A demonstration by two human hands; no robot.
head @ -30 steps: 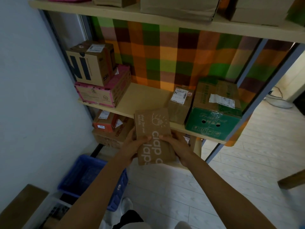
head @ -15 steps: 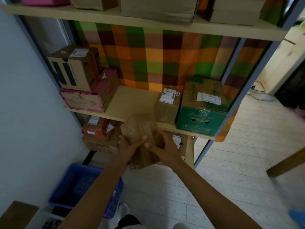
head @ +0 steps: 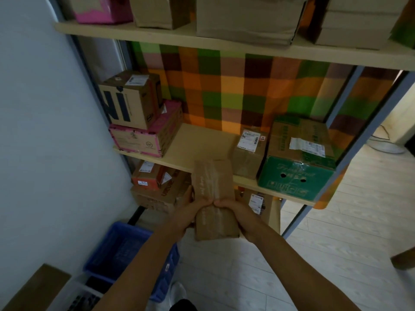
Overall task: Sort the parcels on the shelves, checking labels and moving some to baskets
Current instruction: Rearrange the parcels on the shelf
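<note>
We hold the flat brown cardboard parcel with pale lettering (head: 212,176) before the pale wooden middle shelf (head: 197,142). Its far end overlaps the shelf's front edge; we cannot tell whether they touch. The left hand (head: 188,213) and right hand (head: 241,215) clasp its near half from either side, thumbs meeting on top. The parcel's long axis runs straight away from us toward the shelf, so most of it lies beyond the grip. The blue plastic basket (head: 116,248) sits on the floor below and to our left, nearer the left hand, which we judge would lead any drop. A second ago the broad printed face was toward us; now a narrower, taped side is up.
</note>
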